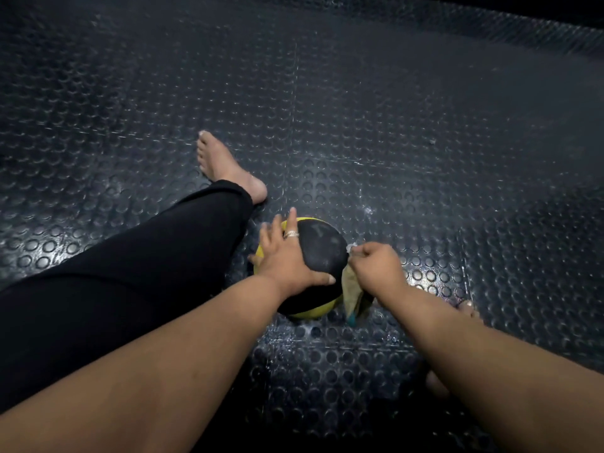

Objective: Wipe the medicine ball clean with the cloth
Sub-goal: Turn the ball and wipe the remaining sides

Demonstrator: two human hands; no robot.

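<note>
your left hand (287, 256) lies spread over the near-left top of the medicine ball (322, 246), fingers straight and splayed, pressing it down on the studded rubber floor (425, 125) between your legs. your right hand (376, 264) is curled into a fist round the cloth (351, 297), held against the ball's right flank, with the loose tail hanging down to the floor. the ball sits straight ahead of you, just past both wrists, a little nearer the left hand. being round it has no long axis; what matters is that the cloth meets its right side, so the far and left faces likely call for turning it under your left palm.
</note>
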